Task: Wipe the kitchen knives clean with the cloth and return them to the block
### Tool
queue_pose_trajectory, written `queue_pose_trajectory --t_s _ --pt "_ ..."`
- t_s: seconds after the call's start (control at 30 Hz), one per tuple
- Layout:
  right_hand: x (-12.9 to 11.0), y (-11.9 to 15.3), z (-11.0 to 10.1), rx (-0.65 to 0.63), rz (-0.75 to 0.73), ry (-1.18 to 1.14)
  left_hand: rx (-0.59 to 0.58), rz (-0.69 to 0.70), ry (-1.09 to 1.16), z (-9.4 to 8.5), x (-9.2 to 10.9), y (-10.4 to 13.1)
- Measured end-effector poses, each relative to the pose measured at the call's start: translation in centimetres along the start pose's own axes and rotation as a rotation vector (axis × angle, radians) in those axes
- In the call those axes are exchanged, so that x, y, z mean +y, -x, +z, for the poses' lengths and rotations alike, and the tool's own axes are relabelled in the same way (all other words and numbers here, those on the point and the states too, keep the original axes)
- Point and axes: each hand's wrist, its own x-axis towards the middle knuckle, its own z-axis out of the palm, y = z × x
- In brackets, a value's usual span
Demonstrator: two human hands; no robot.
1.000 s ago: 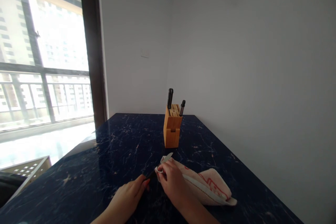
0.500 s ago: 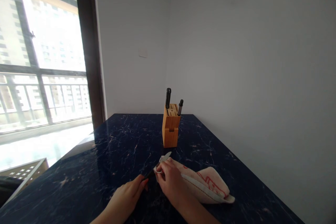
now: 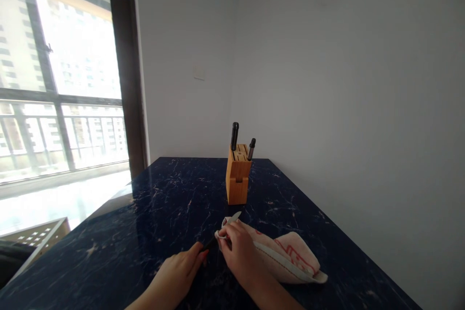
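Observation:
A small knife (image 3: 236, 216) with a black handle points away from me to the upper right. My left hand (image 3: 183, 267) is closed around its handle. Pinched in my right hand (image 3: 238, 248) is the edge of a white towel (image 3: 290, 255) with red markings, folded against the blade. Only the tip of the blade shows beyond my right fingers. The rest of the towel lies on the table to the right, under and beside my right wrist.
A wooden knife block (image 3: 238, 181) stands upright beyond my hands, holding two black-handled tools. The dark blue marbled table (image 3: 174, 203) runs to the wall. A perforated light-coloured piece (image 3: 39, 242) is at the lower left, near the window.
Both hands keep their hold on the knife and towel and have hardly moved. The whole view has shifted slightly, with everything a little further right.

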Motion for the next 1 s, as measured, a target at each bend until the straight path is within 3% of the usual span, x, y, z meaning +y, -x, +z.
queue_pose_trajectory --t_s 1.0 --pt "-0.3 0.17 -0.18 -0.023 0.014 0.055 0.013 0.013 0.01 0.0 0.05 0.07"
